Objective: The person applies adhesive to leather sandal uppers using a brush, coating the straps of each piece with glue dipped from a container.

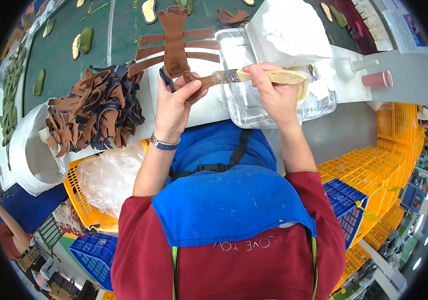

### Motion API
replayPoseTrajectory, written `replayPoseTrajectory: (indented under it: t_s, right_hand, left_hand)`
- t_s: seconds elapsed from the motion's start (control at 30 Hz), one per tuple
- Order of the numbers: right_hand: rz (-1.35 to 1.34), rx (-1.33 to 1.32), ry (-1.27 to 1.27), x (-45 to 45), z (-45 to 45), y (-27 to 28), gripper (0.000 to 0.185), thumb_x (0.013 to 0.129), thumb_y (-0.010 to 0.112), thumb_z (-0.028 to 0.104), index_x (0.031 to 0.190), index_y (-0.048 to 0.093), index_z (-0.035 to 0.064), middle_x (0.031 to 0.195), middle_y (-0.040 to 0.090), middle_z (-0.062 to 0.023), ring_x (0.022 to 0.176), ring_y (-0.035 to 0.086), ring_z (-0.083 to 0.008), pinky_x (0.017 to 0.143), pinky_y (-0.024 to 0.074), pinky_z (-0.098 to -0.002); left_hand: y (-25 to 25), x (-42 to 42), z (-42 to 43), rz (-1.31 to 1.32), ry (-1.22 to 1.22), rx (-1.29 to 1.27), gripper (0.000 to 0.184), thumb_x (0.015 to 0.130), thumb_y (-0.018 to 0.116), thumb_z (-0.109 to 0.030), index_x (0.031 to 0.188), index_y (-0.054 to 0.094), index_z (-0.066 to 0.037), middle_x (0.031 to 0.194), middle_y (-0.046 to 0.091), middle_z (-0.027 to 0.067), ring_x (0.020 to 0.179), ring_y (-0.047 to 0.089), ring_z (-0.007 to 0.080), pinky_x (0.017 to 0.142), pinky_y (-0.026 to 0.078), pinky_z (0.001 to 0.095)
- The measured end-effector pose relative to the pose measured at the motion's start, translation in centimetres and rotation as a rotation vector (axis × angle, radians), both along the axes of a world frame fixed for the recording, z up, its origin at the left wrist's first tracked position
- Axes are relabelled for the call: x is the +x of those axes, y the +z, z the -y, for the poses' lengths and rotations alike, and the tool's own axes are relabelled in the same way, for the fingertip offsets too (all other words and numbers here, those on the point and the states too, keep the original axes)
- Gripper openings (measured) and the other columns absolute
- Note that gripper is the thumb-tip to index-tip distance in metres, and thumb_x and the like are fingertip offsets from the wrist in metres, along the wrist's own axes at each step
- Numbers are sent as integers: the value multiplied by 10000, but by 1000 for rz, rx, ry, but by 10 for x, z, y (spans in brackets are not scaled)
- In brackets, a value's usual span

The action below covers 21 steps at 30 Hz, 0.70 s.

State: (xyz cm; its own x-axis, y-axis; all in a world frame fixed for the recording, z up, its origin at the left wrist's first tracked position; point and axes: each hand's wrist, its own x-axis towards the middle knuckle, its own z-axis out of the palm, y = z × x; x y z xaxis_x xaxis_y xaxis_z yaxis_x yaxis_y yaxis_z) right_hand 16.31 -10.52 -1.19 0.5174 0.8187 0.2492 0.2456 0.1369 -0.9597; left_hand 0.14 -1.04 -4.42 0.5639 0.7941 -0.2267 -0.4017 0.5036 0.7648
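Observation:
My left hand [176, 102] is closed on a brown leather strap piece [199, 81], its end pinched between thumb and fingers; a dark edge shows beside the fingers. My right hand [276, 95] grips a brush [246, 76] by its pale handle, and the bristles touch the strap piece. Just beyond my left hand lies a brown leather sandal upper [175, 37] with side straps spread out. Whether it joins the held piece, I cannot tell. Under my right hand is a plastic-wrapped box [254, 107]. A pale yellowish container [302, 91] is partly hidden behind that hand.
A heap of brown and dark uppers [99, 107] sits at left, beside a white plastic-lined bin [36, 155]. Green soles [85, 40] lie on the green belt [124, 30]. A white-wrapped block [291, 32], a red cup [378, 79] and yellow crates [364, 167] stand right.

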Motion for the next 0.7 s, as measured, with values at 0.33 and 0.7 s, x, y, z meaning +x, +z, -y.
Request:
replayPoseTrajectory:
  t_s: [0.33, 0.7]
  right_hand:
    - [-26, 79, -66, -5, 2, 16, 123, 797, 608, 104, 780, 634, -15, 658, 583, -20, 576, 502, -71, 505, 388, -207]
    - [-241, 128, -231, 27, 14, 11, 169, 834, 563, 153, 814, 644, 6, 615, 550, 7, 525, 444, -21, 460, 350, -160]
  left_hand:
    - [-3, 2, -1, -11, 8, 51, 347, 764, 544, 63, 1069, 419, -47, 912, 562, 71, 807, 597, 161, 675, 541, 253]
    - [1, -18, -32, -461, -306, 441, 388, 837, 553, -143, 1175, 451, 18, 1101, 535, 79, 1002, 471, 107, 878, 348, 231]
